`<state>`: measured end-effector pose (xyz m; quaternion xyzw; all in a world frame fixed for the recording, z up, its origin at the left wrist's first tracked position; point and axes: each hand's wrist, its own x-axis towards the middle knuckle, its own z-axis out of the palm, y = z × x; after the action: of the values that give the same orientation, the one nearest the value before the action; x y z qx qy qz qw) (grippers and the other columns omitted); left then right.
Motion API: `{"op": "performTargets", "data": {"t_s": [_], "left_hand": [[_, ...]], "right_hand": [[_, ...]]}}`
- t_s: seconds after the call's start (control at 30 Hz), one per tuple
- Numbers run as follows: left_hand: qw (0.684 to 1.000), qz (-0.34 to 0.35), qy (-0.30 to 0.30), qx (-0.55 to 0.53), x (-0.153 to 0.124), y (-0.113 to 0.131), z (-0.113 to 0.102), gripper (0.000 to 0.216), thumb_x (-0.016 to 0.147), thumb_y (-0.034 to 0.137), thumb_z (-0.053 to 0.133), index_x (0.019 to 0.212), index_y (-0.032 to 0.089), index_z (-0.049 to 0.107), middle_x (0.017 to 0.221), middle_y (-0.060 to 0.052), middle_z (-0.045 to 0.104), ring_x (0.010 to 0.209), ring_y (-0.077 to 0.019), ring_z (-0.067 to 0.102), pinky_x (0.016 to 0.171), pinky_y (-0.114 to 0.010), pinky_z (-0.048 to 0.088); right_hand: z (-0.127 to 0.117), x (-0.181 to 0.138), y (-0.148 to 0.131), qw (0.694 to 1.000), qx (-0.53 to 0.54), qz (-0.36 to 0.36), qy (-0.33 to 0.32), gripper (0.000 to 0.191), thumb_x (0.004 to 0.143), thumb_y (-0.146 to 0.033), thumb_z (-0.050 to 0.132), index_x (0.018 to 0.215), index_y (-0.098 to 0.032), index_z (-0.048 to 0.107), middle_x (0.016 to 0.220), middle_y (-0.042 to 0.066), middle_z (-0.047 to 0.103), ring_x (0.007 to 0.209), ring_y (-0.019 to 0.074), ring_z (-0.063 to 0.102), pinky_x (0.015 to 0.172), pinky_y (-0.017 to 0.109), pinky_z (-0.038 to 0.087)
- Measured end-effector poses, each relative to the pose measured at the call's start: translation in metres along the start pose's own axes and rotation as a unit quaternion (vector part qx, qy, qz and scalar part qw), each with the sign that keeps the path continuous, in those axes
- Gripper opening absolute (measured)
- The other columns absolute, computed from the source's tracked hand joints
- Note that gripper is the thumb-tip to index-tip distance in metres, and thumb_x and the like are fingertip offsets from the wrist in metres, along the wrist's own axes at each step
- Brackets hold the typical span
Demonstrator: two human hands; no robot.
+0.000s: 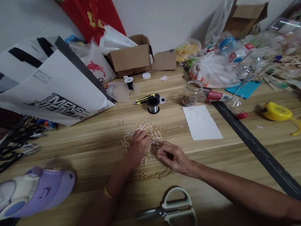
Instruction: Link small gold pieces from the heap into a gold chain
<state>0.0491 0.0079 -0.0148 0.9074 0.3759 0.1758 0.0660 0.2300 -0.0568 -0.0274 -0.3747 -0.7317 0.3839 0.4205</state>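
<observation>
A loose heap of small gold and clear beads point(128, 137) lies in the middle of the wooden table. Over its centre is my left hand point(139, 146), fingers bent and held together, with the fingertips down among the beads. My right hand point(175, 157) is at the heap's right edge, thumb and forefinger pinched; whatever is between them is too small to make out. Just below the heap, a gold chain point(152, 176) with small beads is laid out. Nearer to me are scissors point(178, 209) with pale handles, their blades pointing left.
Behind the heap stand a wire spool point(153, 106), a yellow-black cutter point(141, 100) and a jar of beads point(188, 99). White paper point(202, 122), a dark metal strip point(247, 139) and a tape measure point(277, 111) lie right. A purple iron point(49, 188) and a paper bag point(51, 90) stand left.
</observation>
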Motion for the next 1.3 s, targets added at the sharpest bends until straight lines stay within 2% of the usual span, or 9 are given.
{"op": "performTargets", "data": {"t_s": [0.2, 0.4, 0.5, 0.67, 0.8, 0.97, 1.1, 1.3], "left_hand": [[1.0, -0.006, 0.015, -0.002, -0.003, -0.005, 0.004, 0.016, 0.088, 0.017, 0.048, 0.08, 0.016, 0.062, 0.082, -0.006, 0.059, 0.086, -0.0192, 0.049, 0.08, -0.034, 0.042], [0.992, -0.031, 0.082, -0.09, -0.004, -0.005, 0.003, 0.013, 0.084, 0.013, 0.052, 0.078, 0.017, 0.063, 0.082, -0.005, 0.065, 0.083, -0.0177, 0.054, 0.078, -0.032, 0.043], [0.981, -0.075, 0.118, -0.138, -0.005, -0.005, 0.001, 0.012, 0.083, 0.015, 0.054, 0.076, 0.017, 0.064, 0.077, -0.004, 0.066, 0.078, -0.0169, 0.056, 0.076, -0.031, 0.044], [0.931, -0.191, 0.161, -0.265, -0.006, -0.006, 0.002, 0.008, 0.078, 0.022, 0.061, 0.078, 0.018, 0.068, 0.08, -0.004, 0.07, 0.077, -0.0164, 0.062, 0.075, -0.029, 0.047], [0.858, -0.28, 0.154, -0.402, -0.006, -0.008, 0.002, 0.015, 0.072, 0.029, 0.066, 0.081, 0.017, 0.069, 0.081, -0.004, 0.071, 0.077, -0.0167, 0.064, 0.074, -0.027, 0.048], [0.773, -0.332, 0.149, -0.52, -0.005, -0.009, -0.003, 0.021, 0.067, 0.032, 0.071, 0.08, 0.016, 0.068, 0.075, -0.002, 0.071, 0.07, -0.0141, 0.063, 0.067, -0.025, 0.048], [0.755, -0.339, 0.154, -0.54, -0.004, -0.009, -0.007, 0.021, 0.066, 0.032, 0.071, 0.076, 0.014, 0.066, 0.07, -0.001, 0.069, 0.064, -0.0119, 0.06, 0.065, -0.024, 0.048], [0.766, -0.317, 0.12, -0.546, -0.005, -0.007, -0.01, 0.019, 0.066, 0.031, 0.071, 0.07, 0.014, 0.064, 0.065, 0.0, 0.066, 0.061, -0.011, 0.058, 0.063, -0.024, 0.047]], "right_hand": [[0.0, 0.0, 0.0, 1.0, -0.002, 0.001, -0.003, 0.01, 0.086, -0.017, 0.052, 0.076, -0.016, 0.055, 0.071, 0.001, 0.049, 0.065, 0.0126, 0.046, 0.058, 0.025, 0.037], [0.0, -0.001, 0.0, 1.0, 0.001, 0.005, 0.0, 0.01, 0.086, -0.018, 0.052, 0.077, -0.017, 0.055, 0.072, 0.002, 0.049, 0.065, 0.0126, 0.046, 0.058, 0.025, 0.037], [0.0, -0.001, 0.001, 1.0, 0.003, 0.004, 0.0, 0.01, 0.086, -0.018, 0.052, 0.077, -0.017, 0.055, 0.073, 0.002, 0.05, 0.066, 0.0126, 0.047, 0.059, 0.025, 0.037], [0.0, -0.002, -0.001, 1.0, 0.006, 0.003, 0.004, 0.01, 0.086, -0.018, 0.052, 0.076, -0.017, 0.055, 0.072, 0.001, 0.049, 0.066, 0.013, 0.047, 0.059, 0.025, 0.037], [0.001, -0.002, -0.002, 1.0, 0.007, 0.009, 0.005, 0.01, 0.086, -0.018, 0.052, 0.077, -0.017, 0.055, 0.071, 0.001, 0.049, 0.065, 0.0126, 0.046, 0.057, 0.024, 0.036], [0.001, -0.002, 0.0, 1.0, 0.01, 0.009, 0.004, 0.011, 0.087, -0.02, 0.053, 0.077, -0.017, 0.056, 0.071, 0.001, 0.05, 0.065, 0.0125, 0.047, 0.057, 0.024, 0.036], [0.002, -0.002, -0.001, 1.0, 0.013, 0.012, 0.0, 0.013, 0.088, -0.022, 0.052, 0.077, -0.017, 0.055, 0.073, 0.002, 0.051, 0.067, 0.0134, 0.048, 0.058, 0.025, 0.037], [0.001, -0.001, 0.0, 1.0, 0.015, 0.016, 0.006, 0.015, 0.089, -0.027, 0.051, 0.077, -0.018, 0.056, 0.073, 0.003, 0.052, 0.067, 0.0145, 0.049, 0.059, 0.026, 0.039]]}}
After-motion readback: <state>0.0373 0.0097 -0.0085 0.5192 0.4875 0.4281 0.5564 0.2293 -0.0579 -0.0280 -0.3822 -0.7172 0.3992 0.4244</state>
